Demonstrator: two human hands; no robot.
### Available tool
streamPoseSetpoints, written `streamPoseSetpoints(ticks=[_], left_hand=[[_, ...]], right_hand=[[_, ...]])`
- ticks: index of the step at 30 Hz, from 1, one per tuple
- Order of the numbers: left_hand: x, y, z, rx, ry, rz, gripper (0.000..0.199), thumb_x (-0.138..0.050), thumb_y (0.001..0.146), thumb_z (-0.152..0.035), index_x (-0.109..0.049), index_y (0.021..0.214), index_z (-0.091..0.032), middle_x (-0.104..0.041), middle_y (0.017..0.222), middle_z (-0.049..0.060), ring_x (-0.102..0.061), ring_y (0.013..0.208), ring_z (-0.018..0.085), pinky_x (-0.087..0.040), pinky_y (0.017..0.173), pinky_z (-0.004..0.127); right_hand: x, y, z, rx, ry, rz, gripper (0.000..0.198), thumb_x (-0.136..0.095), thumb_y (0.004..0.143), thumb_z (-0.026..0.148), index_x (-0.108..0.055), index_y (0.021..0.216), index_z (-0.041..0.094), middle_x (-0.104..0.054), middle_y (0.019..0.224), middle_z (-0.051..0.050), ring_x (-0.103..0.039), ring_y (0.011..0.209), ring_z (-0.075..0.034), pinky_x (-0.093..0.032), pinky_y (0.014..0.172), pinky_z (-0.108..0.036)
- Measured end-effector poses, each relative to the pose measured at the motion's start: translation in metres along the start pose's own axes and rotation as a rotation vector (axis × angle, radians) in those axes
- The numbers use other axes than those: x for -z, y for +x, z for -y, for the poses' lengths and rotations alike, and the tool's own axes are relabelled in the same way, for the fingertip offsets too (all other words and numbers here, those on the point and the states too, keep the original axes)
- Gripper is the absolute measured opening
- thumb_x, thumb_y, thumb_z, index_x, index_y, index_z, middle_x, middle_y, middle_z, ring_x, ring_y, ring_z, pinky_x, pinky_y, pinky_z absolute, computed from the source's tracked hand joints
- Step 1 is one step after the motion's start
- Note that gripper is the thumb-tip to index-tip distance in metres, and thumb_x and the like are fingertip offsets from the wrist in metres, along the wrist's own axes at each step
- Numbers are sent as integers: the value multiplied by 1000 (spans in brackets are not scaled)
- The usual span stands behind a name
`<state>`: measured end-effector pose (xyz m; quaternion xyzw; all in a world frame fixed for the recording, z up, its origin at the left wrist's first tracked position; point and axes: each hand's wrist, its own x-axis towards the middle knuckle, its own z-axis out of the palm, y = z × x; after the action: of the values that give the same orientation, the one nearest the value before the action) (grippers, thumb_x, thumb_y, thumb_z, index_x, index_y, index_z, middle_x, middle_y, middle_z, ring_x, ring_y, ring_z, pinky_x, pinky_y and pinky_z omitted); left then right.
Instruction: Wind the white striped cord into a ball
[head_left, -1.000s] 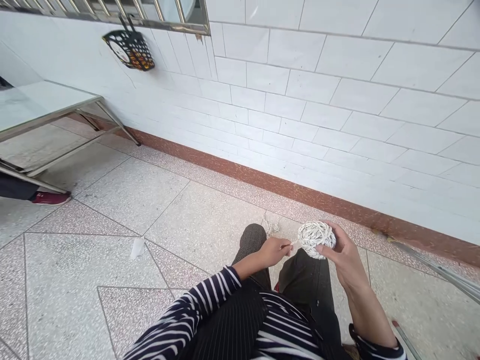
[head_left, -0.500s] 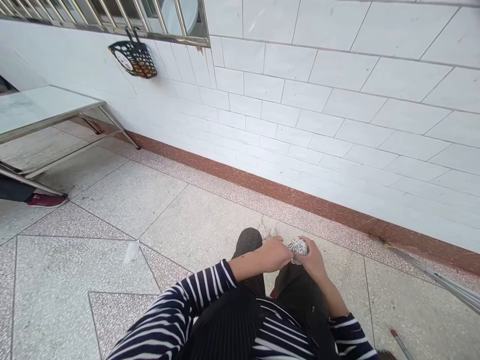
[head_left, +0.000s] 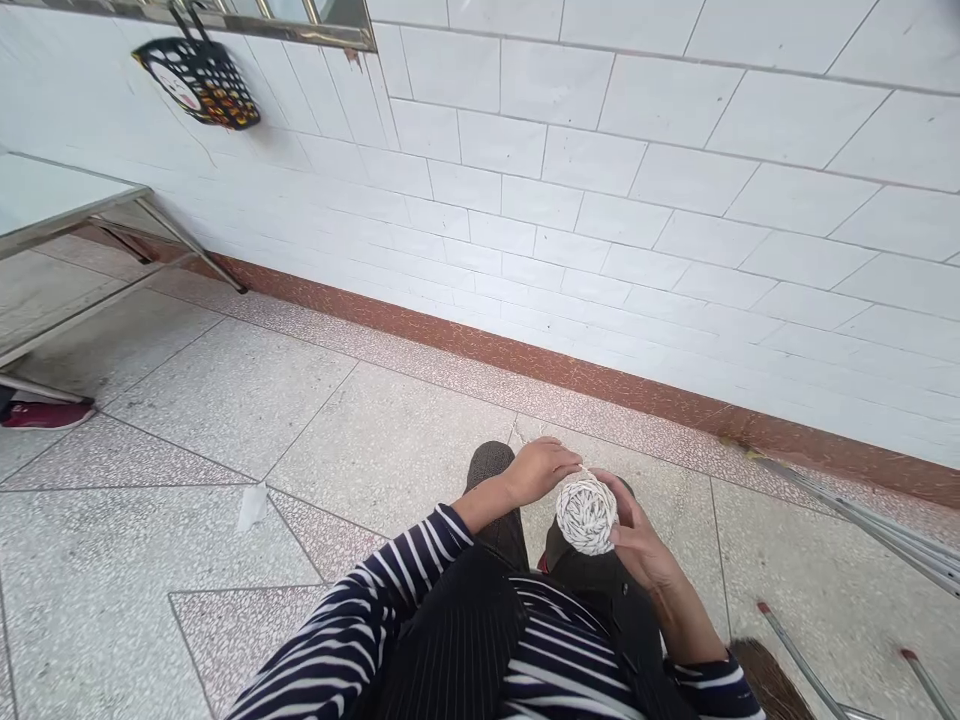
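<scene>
A round piece woven from white cord [head_left: 587, 516] shows its spiral, braided face above my knees. My right hand [head_left: 641, 535] grips its right edge, thumb on the front and fingers behind. At its upper edge, my left hand [head_left: 541, 468] is closed, fingertips pinched on what looks like a strand of the cord; the strand is too fine to follow clearly. Loose cord ends [head_left: 529, 432] lie beyond my left hand, near the floor by the wall.
A glass-topped metal table [head_left: 67, 205] stands at the left, with a person's red shoe [head_left: 46, 415] under it. A black basket [head_left: 201, 85] hangs on the tiled wall. Metal poles [head_left: 862, 510] lie at the right; metal legs [head_left: 802, 660] and a brown brush-like thing [head_left: 769, 680] are near my right side.
The woven piece has been turned so its flat round face now shows. My right hand has shifted to its right edge. The view has moved slightly to the right.
</scene>
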<state>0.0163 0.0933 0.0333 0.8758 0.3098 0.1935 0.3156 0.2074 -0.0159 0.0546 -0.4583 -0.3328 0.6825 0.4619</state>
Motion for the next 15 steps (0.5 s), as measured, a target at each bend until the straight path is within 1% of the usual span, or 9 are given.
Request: streamPoseSetpoints(ticks=[2, 5, 7, 9, 12, 15], left_hand=[[-4, -2, 5, 77, -75, -13, 29, -49, 104, -35, -74, 108, -21, -77, 111, 7, -67, 108, 20, -42, 106, 33], [-10, -5, 15, 191, -156, -33, 27, -55, 102, -35, -76, 110, -20, -76, 116, 8, -68, 112, 23, -46, 103, 33], [-13, -6, 22, 269, -202, -58, 27, -58, 100, -35, -77, 109, -19, -77, 116, 9, -70, 111, 23, -49, 100, 32], [-13, -5, 30, 320, -235, -78, 27, -60, 99, -35, -78, 109, -18, -77, 116, 8, -70, 112, 23, -50, 100, 31], [-6, 2, 41, 360, -249, -93, 27, -58, 99, -34, -78, 111, -19, -76, 121, 6, -70, 115, 23, -50, 104, 32], [9, 17, 53, 391, -196, -117, 29, -59, 99, -34, -77, 115, -19, -74, 124, 7, -68, 120, 23, -49, 107, 33]], right_hand=[[-5, -6, 6, 14, -7, -37, 94, -90, 50, 50, -58, 136, 29, -63, 135, -9, -60, 122, -33, -49, 101, -46], [-5, -13, 14, 4, 15, -22, 98, -89, 49, 52, -58, 139, 30, -65, 131, -9, -62, 120, -34, -47, 104, -49], [-3, -16, 22, 21, 52, -19, 94, -90, 47, 51, -63, 133, 28, -67, 130, -11, -62, 120, -36, -45, 107, -51], [1, -19, 34, 73, 76, -59, 89, -90, 45, 51, -67, 127, 27, -66, 131, -12, -61, 121, -38, -43, 108, -54], [5, -28, 54, 162, 59, -139, 89, -86, 47, 57, -65, 129, 27, -65, 133, -14, -61, 122, -41, -44, 107, -61], [4, -46, 74, 259, -91, -257, 90, -75, 60, 66, -60, 138, 26, -65, 133, -16, -59, 127, -42, -43, 108, -64]])
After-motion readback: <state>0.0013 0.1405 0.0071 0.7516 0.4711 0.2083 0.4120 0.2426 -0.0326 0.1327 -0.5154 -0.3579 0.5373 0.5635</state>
